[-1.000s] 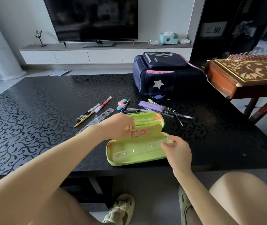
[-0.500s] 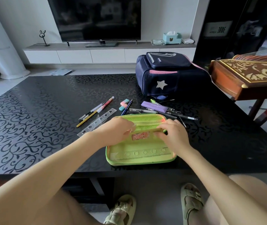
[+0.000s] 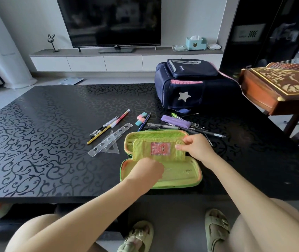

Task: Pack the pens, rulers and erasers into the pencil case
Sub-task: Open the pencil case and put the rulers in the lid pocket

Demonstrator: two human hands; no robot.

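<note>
Green fabric is being pinched: the right hand [image 3: 197, 148] is closing its grip on the right edge of the inner flap [image 3: 158, 149] of the open pencil case [image 3: 181, 176], holding it upright. The left hand [image 3: 147, 170] is resting curled in the case's near half, over a clear ruler inside; whether it is gripping anything I cannot tell. Just left of the case, two clear rulers [image 3: 108, 140] are lying crossed on the black desk [image 3: 45, 142]. Behind the case, pens [image 3: 108, 125], pastel erasers [image 3: 141, 118] and a purple box [image 3: 175, 121] are lying loose.
</note>
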